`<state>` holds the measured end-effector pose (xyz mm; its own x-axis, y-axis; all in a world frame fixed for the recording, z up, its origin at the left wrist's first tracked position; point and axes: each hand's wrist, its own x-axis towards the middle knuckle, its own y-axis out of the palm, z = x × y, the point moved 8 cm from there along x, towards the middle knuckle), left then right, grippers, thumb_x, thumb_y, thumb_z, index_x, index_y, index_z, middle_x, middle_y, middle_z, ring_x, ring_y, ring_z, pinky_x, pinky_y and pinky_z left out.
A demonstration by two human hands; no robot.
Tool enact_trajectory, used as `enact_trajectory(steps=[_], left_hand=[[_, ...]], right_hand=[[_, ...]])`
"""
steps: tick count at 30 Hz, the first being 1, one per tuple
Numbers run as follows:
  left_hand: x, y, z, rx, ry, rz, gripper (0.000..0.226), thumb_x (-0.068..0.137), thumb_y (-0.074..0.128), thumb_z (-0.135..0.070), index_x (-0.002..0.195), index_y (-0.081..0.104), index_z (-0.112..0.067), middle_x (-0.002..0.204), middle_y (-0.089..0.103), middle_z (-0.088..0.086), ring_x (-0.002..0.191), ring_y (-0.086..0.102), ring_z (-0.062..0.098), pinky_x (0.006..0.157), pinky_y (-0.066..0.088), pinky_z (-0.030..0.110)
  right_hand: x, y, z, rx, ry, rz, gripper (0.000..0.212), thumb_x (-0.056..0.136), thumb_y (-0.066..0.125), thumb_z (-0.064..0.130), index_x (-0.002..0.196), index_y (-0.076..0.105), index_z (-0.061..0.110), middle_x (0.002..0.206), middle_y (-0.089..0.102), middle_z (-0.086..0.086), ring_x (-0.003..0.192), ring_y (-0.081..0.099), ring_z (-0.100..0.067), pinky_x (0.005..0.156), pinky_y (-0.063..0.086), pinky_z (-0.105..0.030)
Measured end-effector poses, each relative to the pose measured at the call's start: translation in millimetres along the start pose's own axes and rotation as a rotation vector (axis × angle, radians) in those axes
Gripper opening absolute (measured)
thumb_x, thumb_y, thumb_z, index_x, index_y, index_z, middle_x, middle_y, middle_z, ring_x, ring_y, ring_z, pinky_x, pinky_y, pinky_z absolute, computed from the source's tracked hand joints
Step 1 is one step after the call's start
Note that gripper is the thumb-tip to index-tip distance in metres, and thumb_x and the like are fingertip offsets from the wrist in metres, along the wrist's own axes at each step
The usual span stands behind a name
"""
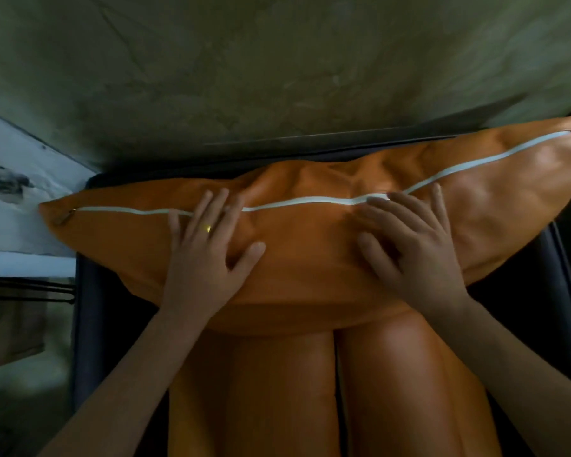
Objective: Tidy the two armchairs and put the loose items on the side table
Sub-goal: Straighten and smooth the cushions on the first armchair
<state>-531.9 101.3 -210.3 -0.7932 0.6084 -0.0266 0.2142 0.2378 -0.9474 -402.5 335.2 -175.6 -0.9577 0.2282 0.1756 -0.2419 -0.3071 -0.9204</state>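
Two bare hands press flat on an orange cushion (310, 258) that stands on its edge against the back of a dark-framed armchair (86, 324), seen from directly above. The left hand (208, 255) lies palm down with fingers spread wide, gripping nothing; a gold ring (206, 228) shows on one finger, and its fingertips reach across the white zip strip (310, 202) that runs along the cushion's upper edge. The right hand (409, 249) is likewise flat and splayed, closed on nothing, its fingertips touching the same white strip just beside a puckered fold in the fabric. The cushion stretches well beyond both hands: its pointed corner with a small metal zip pull (65, 217) lies out past the left hand, and the other corner rises beyond the right hand toward the frame edge. Below the wrists, between the two forearms, two rounded orange seat pads (337, 390) sit side by side with a dark seam between them, touching the cushion's lower edge. Beyond the fingertips rises a mottled grey-green wall (277, 61). Out past the left hand, a pale surface with dark markings (10, 179) adjoins the chair; what it is cannot be told.
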Motion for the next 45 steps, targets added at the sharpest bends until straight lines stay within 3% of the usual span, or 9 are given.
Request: enact_trajectory(steps=[4,12,20,24,30,35,37,41,45], left_hand=[[-42.0,25.3,6.2,0.073,-0.017,0.054,0.080,0.091,0.030,-0.075,0.157,0.026,-0.029,0.167,0.012,0.003,0.155,0.007,0.023,0.120,-0.004,0.058],[16.7,70.9,23.0,0.240,-0.107,0.145,0.079,0.096,0.017,-0.073,0.160,0.006,-0.029,0.168,-0.003,0.005,0.155,-0.004,0.025,0.121,0.000,0.062],[11.7,38.5,37.9,0.240,-0.076,0.179,0.080,0.091,0.014,-0.079,0.158,0.009,-0.036,0.168,0.005,0.001,0.155,0.003,0.023,0.121,0.005,0.059],[2.0,10.0,93.7,0.262,-0.229,0.055,0.079,0.092,0.015,-0.077,0.158,0.017,-0.032,0.167,0.011,0.003,0.154,0.005,0.027,0.119,0.003,0.061],[14.7,19.1,124.8,0.201,-0.334,0.118,0.082,0.091,0.010,-0.080,0.158,0.011,-0.034,0.167,0.012,0.001,0.153,0.006,0.029,0.120,0.001,0.060],[7.9,2.4,104.7,0.108,-0.503,0.025,0.079,0.097,0.007,-0.067,0.157,0.023,-0.017,0.165,0.019,0.010,0.152,0.013,0.032,0.121,0.012,0.058],[11.4,2.1,44.9,0.090,-0.409,-0.062,0.069,0.101,0.021,-0.055,0.154,0.030,-0.011,0.164,0.021,0.014,0.151,0.017,0.032,0.121,0.015,0.057],[39.5,37.2,-36.3,0.093,-0.071,0.001,0.057,0.103,0.021,-0.048,0.155,0.031,-0.027,0.165,0.023,0.000,0.153,0.014,0.020,0.122,0.011,0.054],[46.8,42.0,53.1,0.196,-0.252,0.018,0.059,0.102,0.018,-0.054,0.154,0.032,-0.029,0.163,0.027,0.005,0.152,0.018,0.025,0.123,0.008,0.053]], right_hand=[[-39.7,27.5,-22.0,-0.119,0.094,0.094,0.059,0.099,0.038,0.057,0.145,0.052,0.023,0.154,0.046,-0.001,0.150,0.030,-0.024,0.121,0.001,-0.063],[10.9,78.5,-47.9,-0.231,0.127,0.185,0.062,0.103,0.024,0.057,0.159,0.021,0.031,0.167,0.017,0.003,0.156,0.003,-0.020,0.121,-0.008,-0.060],[11.6,43.5,-58.6,-0.221,0.135,0.155,0.063,0.097,0.033,0.062,0.152,0.038,0.033,0.164,0.029,0.000,0.155,0.012,-0.021,0.121,-0.006,-0.060],[16.8,-5.6,-119.8,-0.294,0.349,-0.028,0.061,0.094,0.045,0.060,0.148,0.043,0.033,0.162,0.031,-0.002,0.154,0.014,-0.027,0.118,-0.001,-0.066],[35.8,-4.4,-172.1,-0.299,0.487,0.121,0.069,0.092,0.027,0.074,0.152,0.029,0.041,0.166,0.020,0.003,0.155,0.003,-0.022,0.113,-0.006,-0.074],[40.0,-8.4,-150.4,-0.233,0.694,0.025,0.061,0.095,0.028,0.053,0.149,0.039,0.028,0.165,0.024,-0.002,0.155,0.006,-0.030,0.115,-0.002,-0.071],[51.6,2.7,-96.2,-0.167,0.600,-0.013,0.058,0.096,0.032,0.046,0.149,0.041,0.024,0.163,0.028,-0.006,0.154,0.010,-0.031,0.118,0.000,-0.068],[62.3,68.5,6.8,-0.152,0.078,0.189,0.053,0.102,0.026,0.043,0.152,0.039,0.028,0.160,0.036,0.000,0.155,0.013,-0.023,0.122,-0.004,-0.057],[60.4,53.2,-88.4,-0.327,0.140,0.183,0.055,0.099,0.022,0.047,0.150,0.037,0.038,0.160,0.036,0.001,0.152,0.019,-0.026,0.122,0.003,-0.055]])
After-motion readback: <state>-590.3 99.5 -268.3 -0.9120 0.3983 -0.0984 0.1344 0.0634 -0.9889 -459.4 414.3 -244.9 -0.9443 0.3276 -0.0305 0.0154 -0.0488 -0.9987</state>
